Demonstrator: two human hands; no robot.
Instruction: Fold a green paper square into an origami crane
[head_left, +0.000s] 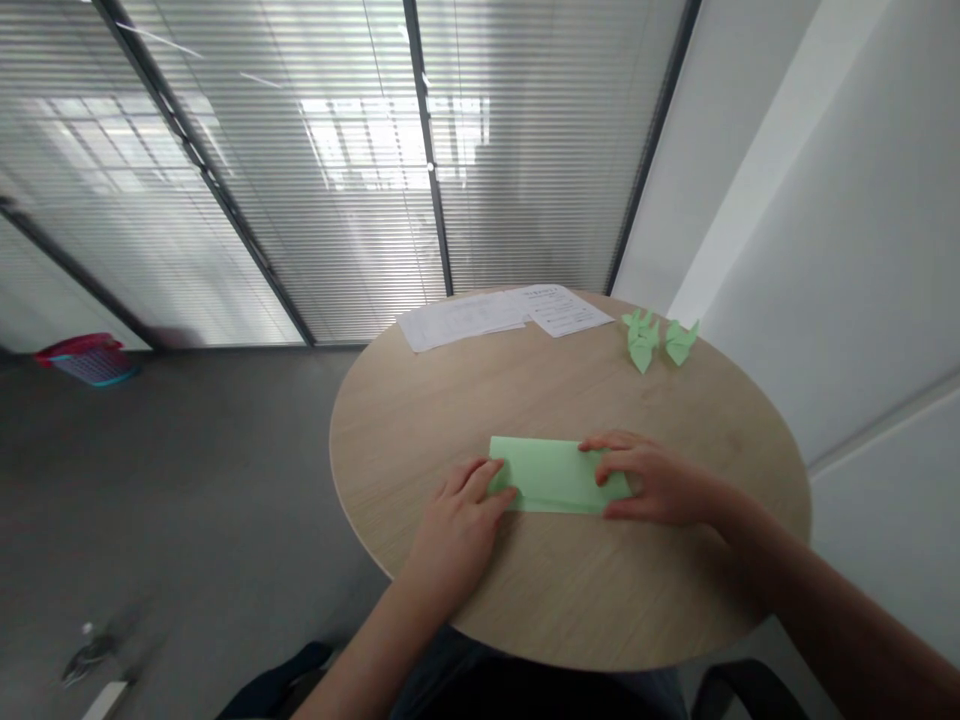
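Note:
A sheet of light green paper (pixel 551 474), folded into a long rectangle, lies flat on the table in front of me. A narrow fold line runs along its near edge. My left hand (pixel 465 515) holds the left end, with fingertips on the paper and the thumb near its lower corner. At the opposite end my right hand (pixel 651 482) grips the paper, its fingers bent over the top and the thumb at the near edge. Parts of both short ends are hidden under my fingers.
The round wooden table (pixel 420 420) carries printed white sheets (pixel 465 320) at the far edge. Folded green paper pieces (pixel 642 345) sit at the back right. A red and blue basket (pixel 90 360) stands on the floor at left. A white wall (pixel 847 250) rises close by on the right.

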